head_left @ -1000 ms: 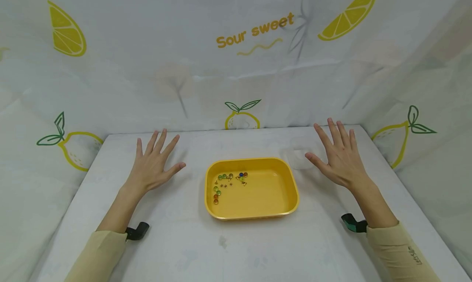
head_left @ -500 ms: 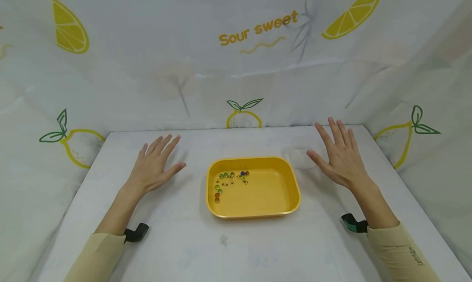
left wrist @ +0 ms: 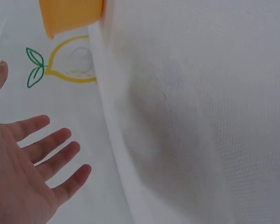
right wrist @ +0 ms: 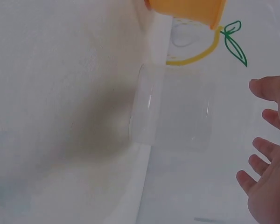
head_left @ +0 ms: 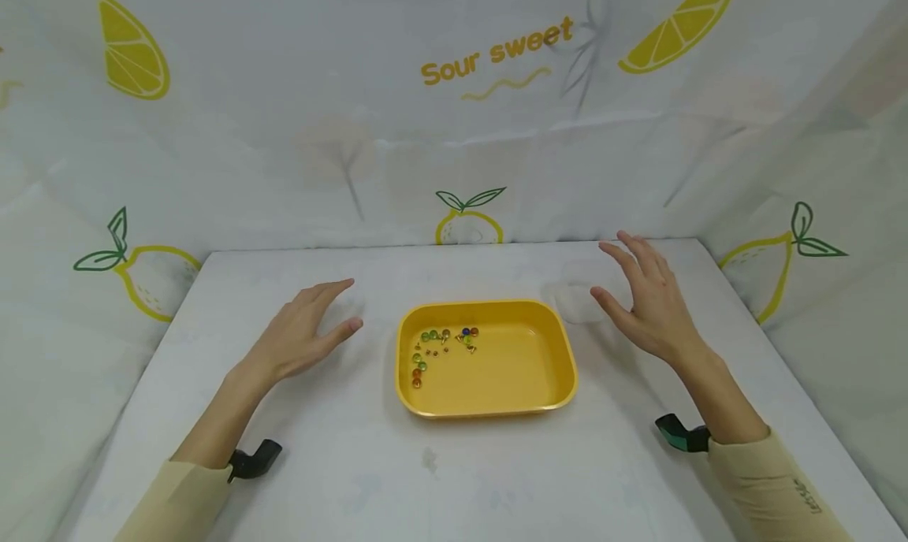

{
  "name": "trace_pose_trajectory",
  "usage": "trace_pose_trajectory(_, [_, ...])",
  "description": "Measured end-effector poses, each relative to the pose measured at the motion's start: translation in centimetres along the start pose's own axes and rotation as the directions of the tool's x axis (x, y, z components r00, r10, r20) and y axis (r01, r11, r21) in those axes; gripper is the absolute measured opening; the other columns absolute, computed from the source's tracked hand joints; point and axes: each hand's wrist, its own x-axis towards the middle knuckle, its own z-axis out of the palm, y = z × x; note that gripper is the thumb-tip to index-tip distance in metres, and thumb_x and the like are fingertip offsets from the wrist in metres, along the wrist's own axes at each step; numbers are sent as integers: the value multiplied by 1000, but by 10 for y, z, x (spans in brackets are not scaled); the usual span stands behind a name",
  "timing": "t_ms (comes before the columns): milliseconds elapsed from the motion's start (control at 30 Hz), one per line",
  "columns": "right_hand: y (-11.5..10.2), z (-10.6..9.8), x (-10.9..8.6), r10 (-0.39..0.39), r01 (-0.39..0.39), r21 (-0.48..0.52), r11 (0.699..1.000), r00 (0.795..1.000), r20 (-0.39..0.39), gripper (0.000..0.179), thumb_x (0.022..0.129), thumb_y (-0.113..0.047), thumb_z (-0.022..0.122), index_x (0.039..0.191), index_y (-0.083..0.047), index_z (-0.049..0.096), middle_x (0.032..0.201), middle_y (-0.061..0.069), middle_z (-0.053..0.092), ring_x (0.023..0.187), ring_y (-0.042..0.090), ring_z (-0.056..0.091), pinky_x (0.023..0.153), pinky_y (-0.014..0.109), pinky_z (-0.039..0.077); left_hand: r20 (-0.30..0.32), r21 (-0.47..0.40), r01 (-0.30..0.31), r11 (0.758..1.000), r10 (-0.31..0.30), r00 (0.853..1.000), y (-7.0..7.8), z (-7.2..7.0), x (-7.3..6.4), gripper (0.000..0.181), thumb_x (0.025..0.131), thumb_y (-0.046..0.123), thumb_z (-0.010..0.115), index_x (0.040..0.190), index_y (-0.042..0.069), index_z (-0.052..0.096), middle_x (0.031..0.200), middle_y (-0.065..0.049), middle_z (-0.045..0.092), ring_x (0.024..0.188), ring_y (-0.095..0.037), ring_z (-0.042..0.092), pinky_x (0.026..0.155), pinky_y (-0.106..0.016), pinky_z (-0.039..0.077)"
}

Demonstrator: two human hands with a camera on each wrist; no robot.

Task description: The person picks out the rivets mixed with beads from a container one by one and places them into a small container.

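A yellow tray (head_left: 496, 380) lies in the middle of the table in the head view. Along its left side and back left sit several glass marbles (head_left: 416, 358), green, orange and one blue, among several tiny gold-coloured pieces (head_left: 471, 350). My left hand (head_left: 291, 337) hovers left of the tray, holding nothing, its fingers spread in the left wrist view. On the other side, my right hand (head_left: 649, 309) is also raised over the table with relaxed fingers and no object in them. Close to its thumb stands a clear plastic container (right wrist: 172, 107), faint in the head view.
The white table (head_left: 525, 479) meets a white cloth backdrop (head_left: 284, 156) printed with lemons at the back and sides. A black wrist mount (head_left: 255, 458) sits on the left forearm, another mount (head_left: 682, 433) on the right.
My left hand has turned and dipped, its fingers drawing together and pointing more toward the tray. The right hand's fingers have bent slightly toward the left. Tray and marbles stay in place.
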Motion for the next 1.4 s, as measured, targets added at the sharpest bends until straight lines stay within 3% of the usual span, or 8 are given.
trace_pose_trajectory(200, [-9,-1,2,34,-37,124,992,999,20,62,91,-5,80,149,-6,58,166,25,45,152,53,37,120,80,32,50,-122,22,992,-16,999,9,2,-8,71,107,54,61,164,14,44,165,-16,52,148,-41,52,120,-67,44])
trace_pose_trajectory(367, [-18,-1,4,54,-57,211,976,998,19,57,91,1,81,144,-5,63,163,23,51,151,49,41,120,79,35,28,-219,-2,976,9,1000,11,5,-13,63,106,41,68,158,8,50,155,-17,61,135,-36,63,111,-58,56])
trace_pose_trajectory(467, [-23,0,5,46,-47,242,969,999,10,55,90,2,83,142,-6,66,158,21,57,148,43,47,130,48,41,38,-277,-3,961,14,999,11,7,-15,59,106,36,69,155,7,52,148,-17,65,130,-34,67,108,-55,58])
trace_pose_trajectory(567, [-28,0,7,27,-28,284,958,1000,10,54,89,3,83,139,-7,69,152,19,62,144,31,53,120,13,38,75,-350,14,937,13,997,13,9,-19,56,106,32,69,154,7,53,145,-16,67,128,-32,69,108,-53,59])
trace_pose_trajectory(633, [-32,1,9,16,-21,326,945,1000,19,53,88,5,83,138,-6,69,150,17,64,142,18,55,111,3,37,102,-401,33,915,9,995,14,10,-21,54,107,29,69,153,7,53,144,-15,67,127,-30,69,107,-49,60])
trace_pose_trajectory(800, [-41,1,13,3,-34,406,913,997,76,50,90,6,82,137,-7,69,146,15,67,134,-11,52,109,4,43,173,-514,98,852,-9,985,19,13,-27,51,105,22,72,150,6,54,144,-16,66,125,-30,70,101,-34,63])
trace_pose_trajectory(1067, [-48,8,19,-49,-35,475,879,985,163,47,92,5,80,135,-9,70,139,11,70,128,-8,58,107,9,50,283,-632,209,746,-29,959,27,24,-35,52,101,19,75,148,8,55,138,-19,66,112,-31,76,91,-29,65])
trace_pose_trajectory(1400, [-65,20,25,-87,-80,546,834,958,273,37,94,1,80,130,-8,72,130,10,73,120,-3,65,105,19,58,299,-685,206,699,12,954,38,35,-39,43,99,1,66,141,-5,55,123,-25,76,101,-28,80,85,-31,67])
